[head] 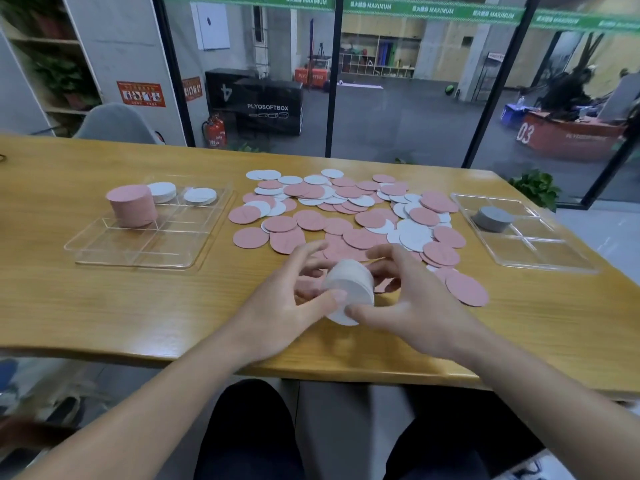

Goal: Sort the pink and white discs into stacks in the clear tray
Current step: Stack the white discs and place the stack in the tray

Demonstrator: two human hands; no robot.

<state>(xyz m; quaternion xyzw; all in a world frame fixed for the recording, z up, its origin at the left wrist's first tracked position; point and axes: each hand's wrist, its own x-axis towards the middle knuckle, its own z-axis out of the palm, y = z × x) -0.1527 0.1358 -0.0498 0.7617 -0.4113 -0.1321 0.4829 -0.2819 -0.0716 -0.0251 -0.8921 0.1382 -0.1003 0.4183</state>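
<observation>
Both hands cup one short stack of white round discs [349, 292], lifted just off the wooden table [104, 306] near its front edge. Left hand [294, 299]: thumb pressed on the stack's near face, fingers curled behind its far side. Right hand [398, 299]: thumb at the lower near edge, fingers wrapped over the far right side. Stack is tipped, flat face toward the camera, axis running roughly away from the person. Discs look loosely squared; edges blurred, count not readable.

Destination, as I judge it: clear plastic compartment tray [86, 251], well off to the left of the grip and slightly beyond it. Left hand is the nearer one. Far-row cells of that tray hold a tall stack of pink discs [133, 206], then two low white stacks [162, 191] [200, 195] to its right. Near cells hold nothing.

Directly beyond the grip: loose pile of pink and white discs [346, 216], overlapping, spread wide to the right. One pink disc [465, 289] lies just right of the right hand. Second clear tray [554, 261], far right, holds a short grey cylinder stack [493, 218].

Path from grip to the left tray runs over bare wood; the pile's left fringe lies beside it, not across it. Tray wall must be cleared, and the tall pink stack stands next to the white cells, a knock risk.
</observation>
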